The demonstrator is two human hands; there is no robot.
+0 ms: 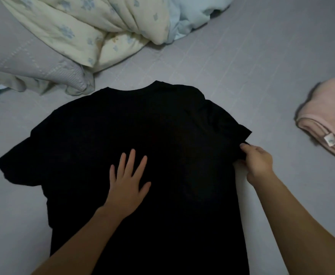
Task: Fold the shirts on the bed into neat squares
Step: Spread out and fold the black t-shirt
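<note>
Black shirt (135, 135) flat mid-frame, collar up-frame, long axis vertical; left hand (128, 183) pressing flat at centre, right hand (257, 163) pinching right edge below sleeve, nearer for fold.

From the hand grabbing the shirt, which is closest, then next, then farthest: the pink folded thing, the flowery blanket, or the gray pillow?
From the right hand, in the head view:
1. Pink folded cloth, on the right.
2. Flowery blanket, far, upper middle.
3. Gray pillow, far left.

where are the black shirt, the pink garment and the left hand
black shirt (95, 124): head view, on its upper back panel
pink garment (329, 108): head view, on its folded top layer
left hand (126, 181): head view, on the back of the hand
</note>
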